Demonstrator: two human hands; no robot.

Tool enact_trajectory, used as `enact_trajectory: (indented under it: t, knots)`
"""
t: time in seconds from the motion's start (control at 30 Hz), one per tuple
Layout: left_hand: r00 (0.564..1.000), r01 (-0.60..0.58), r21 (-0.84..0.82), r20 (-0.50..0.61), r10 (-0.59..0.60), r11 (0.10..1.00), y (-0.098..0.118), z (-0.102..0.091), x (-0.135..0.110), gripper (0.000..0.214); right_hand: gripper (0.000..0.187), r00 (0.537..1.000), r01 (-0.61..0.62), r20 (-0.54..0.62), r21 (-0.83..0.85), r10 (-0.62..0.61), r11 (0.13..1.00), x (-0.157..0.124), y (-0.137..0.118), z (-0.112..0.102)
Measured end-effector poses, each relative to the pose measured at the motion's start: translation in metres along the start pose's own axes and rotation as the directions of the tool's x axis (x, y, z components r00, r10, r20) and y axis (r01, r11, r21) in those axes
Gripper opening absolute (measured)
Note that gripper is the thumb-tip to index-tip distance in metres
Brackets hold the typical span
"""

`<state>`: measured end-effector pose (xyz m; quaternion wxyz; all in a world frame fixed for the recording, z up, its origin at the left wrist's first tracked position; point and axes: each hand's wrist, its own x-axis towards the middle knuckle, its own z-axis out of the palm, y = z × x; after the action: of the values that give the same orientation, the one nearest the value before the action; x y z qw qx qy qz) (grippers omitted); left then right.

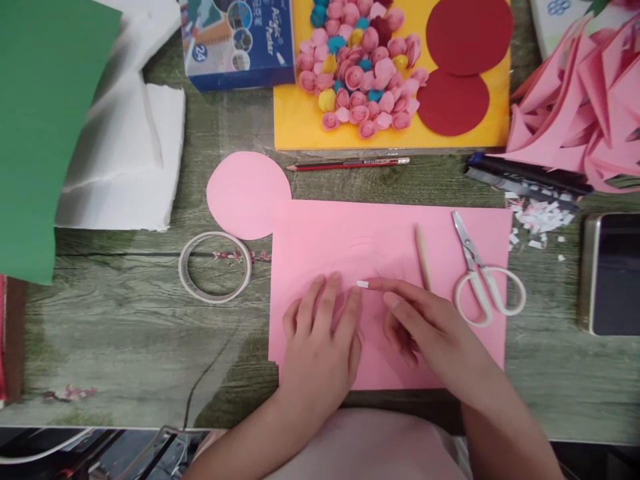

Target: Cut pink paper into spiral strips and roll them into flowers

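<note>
A pink paper sheet [350,240] lies on the table in front of me. My left hand [320,340] rests flat on its lower middle, fingers stretched out and pressing the paper. My right hand [430,327] lies beside it with the forefinger extended; a small white bit of tape [363,284] sits at that fingertip, touching the sheet. A wooden stick [423,257] lies on the sheet just beyond my right hand. White-handled scissors [483,273] rest at the sheet's right edge. A roll of tape [215,267] sits left of the sheet.
A pink paper circle [247,193] and a red pencil [350,163] lie beyond the sheet. A yellow board [295,120] carries several paper roses and two dark red circles. Pink paper cones [585,100] pile at the right, a phone [613,273] below them. Green paper [35,133] covers the left.
</note>
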<state>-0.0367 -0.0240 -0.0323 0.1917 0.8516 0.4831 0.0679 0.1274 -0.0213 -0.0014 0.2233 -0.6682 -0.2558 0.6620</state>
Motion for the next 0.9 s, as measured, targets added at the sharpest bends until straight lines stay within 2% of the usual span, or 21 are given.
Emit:
enact_trajectory:
  t: [0.37,0.7,0.9]
  knots:
    - [1.000,0.000,0.005,-0.012,0.000,1.000,0.001,0.000,-0.001,0.043,0.035,1.000,0.010,-0.013,-0.056,-0.011,0.998,0.001,-0.005,-0.002]
    - [1.000,0.006,0.000,-0.011,-0.006,1.000,0.001,0.000,0.001,0.041,0.045,0.994,-0.110,-0.015,0.088,0.111,0.990,-0.004,-0.007,-0.009]
    - [1.000,0.009,-0.002,-0.012,-0.009,1.000,0.001,0.000,0.000,0.041,0.048,0.993,-0.119,0.022,0.152,0.117,0.981,-0.007,0.003,-0.013]
